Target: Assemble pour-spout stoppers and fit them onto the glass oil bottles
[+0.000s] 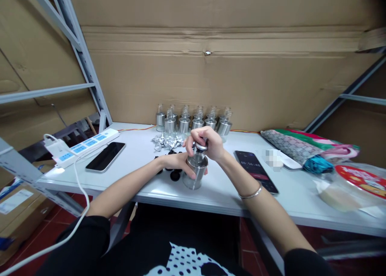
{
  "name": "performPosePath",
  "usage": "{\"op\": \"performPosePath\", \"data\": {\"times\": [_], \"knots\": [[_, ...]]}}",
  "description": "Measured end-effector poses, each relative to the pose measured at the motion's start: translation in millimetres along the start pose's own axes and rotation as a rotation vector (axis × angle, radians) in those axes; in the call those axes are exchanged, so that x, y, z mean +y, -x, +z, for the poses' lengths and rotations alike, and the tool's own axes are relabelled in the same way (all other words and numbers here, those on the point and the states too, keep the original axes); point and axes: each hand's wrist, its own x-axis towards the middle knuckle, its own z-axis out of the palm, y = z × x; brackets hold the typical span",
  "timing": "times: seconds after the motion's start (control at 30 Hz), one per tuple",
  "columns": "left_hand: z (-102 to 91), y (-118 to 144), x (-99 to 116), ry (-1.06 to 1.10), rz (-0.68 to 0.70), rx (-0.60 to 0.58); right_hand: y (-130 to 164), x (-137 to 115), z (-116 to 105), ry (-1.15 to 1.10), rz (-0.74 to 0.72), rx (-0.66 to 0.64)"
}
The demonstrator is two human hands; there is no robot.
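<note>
Gripping unlabelled bottle, both hands; phone reads 00:56:48.

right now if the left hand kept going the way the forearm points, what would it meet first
The left hand points right and slightly away, and already touches the silver bottle it grips. Past that, probably the dark phone lying flat on the table, though depth is hard to judge.

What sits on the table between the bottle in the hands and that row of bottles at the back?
Between the held silver metal bottle and the row of silver bottles lies a heap of small silver caps, with small black round caps nearer the left hand. The right hand grips the bottle's top.
</note>
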Motion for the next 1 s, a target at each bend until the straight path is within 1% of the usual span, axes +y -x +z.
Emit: {"op": "performPosePath", "data": {"times": [0.1,0.2,0.4,0.47,0.53,0.57,0.6,0.67,0.73,0.77,0.8,0.83,0.93,1.0], "knots": [[0.3,1,3,-0.048,-0.012,-0.003,-1,1,0,-0.07,0.008,-0.022],[-0.1,2,5,-0.097,-0.015,-0.005,-1,2,3,-0.131,0.0,-0.013],[-0.4,1,6,-0.13,-0.022,-0.014,1,3,10,-0.071,0.029,0.043],[1.2,2,6,-0.129,-0.004,0.002,1,3,6,-0.116,0.032,0.044],[3.8,2,6,-0.12,0.022,0.027,2,1,-4,-0.172,0.052,0.066],[5.3,3,7,-0.107,0.039,0.039,3,1,-11,-0.188,0.067,0.102],[6.8,3,8,-0.087,0.059,0.046,3,0,-19,-0.2,0.069,0.172],[8.7,5,11,-0.017,0.113,0.055,4,1,-37,-0.229,0.032,0.359],[6.7,7,16,0.069,0.195,0.12,4,5,-54,-0.271,0.007,0.498],[3.2,8,18,0.101,0.239,0.195,4,9,-61,-0.287,0.009,0.541],[-2.4,9,20,0.113,0.279,0.301,4,12,-68,-0.293,0.031,0.566],[-10.2,10,21,0.11,0.312,0.437,4,15,-73,-0.291,0.061,0.58],[-46.0,16,17,0.027,0.376,0.942,3,21,-81,-0.26,0.125,0.603],[-74.9,26,10,-0.051,0.429,1.332,2,22,-83,-0.233,0.121,0.629]]}}
